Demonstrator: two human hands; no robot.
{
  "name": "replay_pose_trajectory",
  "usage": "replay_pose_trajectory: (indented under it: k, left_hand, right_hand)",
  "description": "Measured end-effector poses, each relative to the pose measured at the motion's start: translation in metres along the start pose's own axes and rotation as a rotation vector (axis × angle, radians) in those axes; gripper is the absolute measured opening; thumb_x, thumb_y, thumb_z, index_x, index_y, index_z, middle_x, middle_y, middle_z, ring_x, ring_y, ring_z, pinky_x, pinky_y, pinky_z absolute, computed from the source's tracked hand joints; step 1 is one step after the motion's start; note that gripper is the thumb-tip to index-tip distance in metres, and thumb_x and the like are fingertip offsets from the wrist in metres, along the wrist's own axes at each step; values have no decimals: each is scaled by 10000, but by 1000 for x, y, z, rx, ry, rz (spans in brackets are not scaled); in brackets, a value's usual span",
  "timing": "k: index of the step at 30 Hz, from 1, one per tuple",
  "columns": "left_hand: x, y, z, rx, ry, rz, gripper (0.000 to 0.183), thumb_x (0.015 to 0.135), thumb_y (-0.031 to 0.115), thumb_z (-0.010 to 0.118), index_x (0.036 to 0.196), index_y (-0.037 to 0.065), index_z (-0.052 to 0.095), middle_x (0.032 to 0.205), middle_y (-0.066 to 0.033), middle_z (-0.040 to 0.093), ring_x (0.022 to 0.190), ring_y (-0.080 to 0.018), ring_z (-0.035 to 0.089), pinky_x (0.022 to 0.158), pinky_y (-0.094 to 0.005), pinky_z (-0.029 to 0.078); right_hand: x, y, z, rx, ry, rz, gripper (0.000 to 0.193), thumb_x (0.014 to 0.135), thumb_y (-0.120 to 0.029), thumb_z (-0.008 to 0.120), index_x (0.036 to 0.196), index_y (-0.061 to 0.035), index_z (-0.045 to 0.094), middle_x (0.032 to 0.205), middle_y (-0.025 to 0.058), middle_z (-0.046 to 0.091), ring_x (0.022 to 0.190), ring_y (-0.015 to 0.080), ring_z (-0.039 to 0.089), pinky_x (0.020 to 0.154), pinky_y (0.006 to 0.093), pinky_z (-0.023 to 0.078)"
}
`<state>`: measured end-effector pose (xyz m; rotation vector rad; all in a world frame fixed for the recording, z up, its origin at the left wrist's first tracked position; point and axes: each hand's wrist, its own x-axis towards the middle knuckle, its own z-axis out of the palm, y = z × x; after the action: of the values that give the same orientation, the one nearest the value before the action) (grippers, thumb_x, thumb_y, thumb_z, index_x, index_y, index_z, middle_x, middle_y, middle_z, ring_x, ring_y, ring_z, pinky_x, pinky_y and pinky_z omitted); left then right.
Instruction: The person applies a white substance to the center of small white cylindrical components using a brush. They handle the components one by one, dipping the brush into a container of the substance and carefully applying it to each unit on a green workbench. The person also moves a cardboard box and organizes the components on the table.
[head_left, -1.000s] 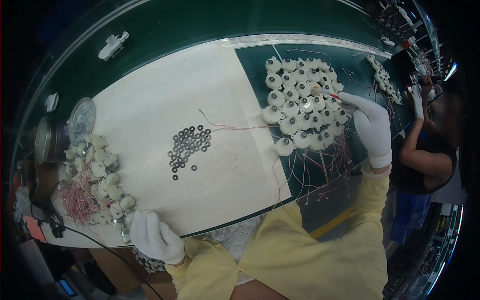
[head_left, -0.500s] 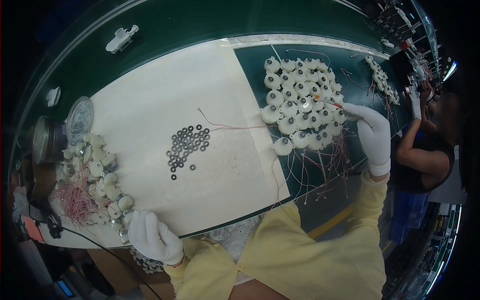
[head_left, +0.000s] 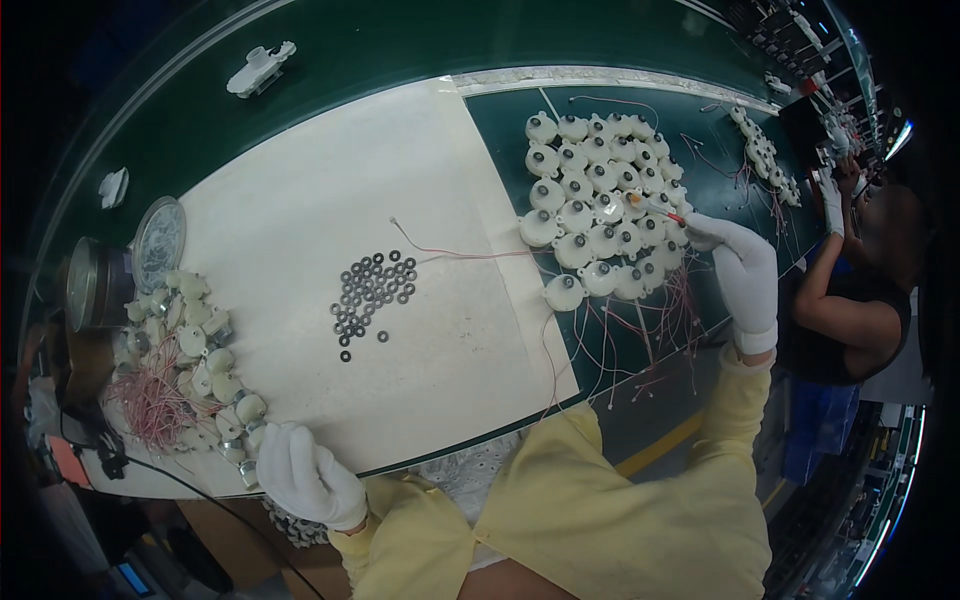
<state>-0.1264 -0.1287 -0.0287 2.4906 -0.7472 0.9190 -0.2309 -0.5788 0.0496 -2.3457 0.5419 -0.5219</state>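
Observation:
My right hand (head_left: 742, 270), in a white glove, is closed on a small brush (head_left: 660, 210) with a red handle. The brush's orange-brown tip is over a block of round cream-coloured motor housings (head_left: 577, 216), set in rows on the green surface. Dark round pieces sit on top of the housings, and thin red and white wires trail from them. My left hand (head_left: 305, 475), also gloved, rests at the table's near edge with loosely bent fingers and nothing visible in it. Beside it lies a heap of loose motors (head_left: 222, 385) with tangled wires (head_left: 150, 400).
Small black rings (head_left: 372, 292) lie scattered on the white sheet (head_left: 450, 370). At the far left are a round clear dish (head_left: 160, 245) and a tin (head_left: 90, 280). White parts (head_left: 260, 70) sit on a green belt. A co-worker (head_left: 850, 300) sits at the right.
The brush tip has shifted slightly, and my right hand has moved a little left and down. White parts on the belt have moved right and away. My left hand stays put.

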Motion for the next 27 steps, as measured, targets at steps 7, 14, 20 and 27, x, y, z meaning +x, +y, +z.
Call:
replay_pose_trajectory:
  k: [7,14,20,27]
  left_hand:
    - [0,0,0,1,-7,-1,266,836,-8,531,1088,4,613,1066,-138,628,1017,-368,584,888,-460,458]
    - [1,1,0,-8,0,-13,262,829,-16,530,1076,-2,617,1069,-143,624,1013,-370,583,889,-461,463]
    - [0,1,0,-6,-2,-4,272,827,-19,530,1086,-4,612,1067,-148,622,1006,-375,582,888,-460,466]
    - [-2,-2,0,-17,-6,-1,279,833,-15,527,1098,-7,612,1074,-150,627,1012,-381,585,891,-458,463]
  right_hand:
    - [2,-10,1,12,26,-49,434,776,126,406,1079,24,699,955,125,722,843,158,678,813,269,517]
    - [1,-11,7,-18,-3,-43,430,772,133,407,1056,15,708,917,126,723,834,161,680,814,268,517]
    - [-7,-9,-8,-35,-7,-11,444,780,134,402,1104,29,686,962,127,719,878,160,678,838,268,516]
    - [-20,-16,-14,199,17,67,421,817,125,397,1166,92,629,1054,165,695,948,185,669,884,278,506]
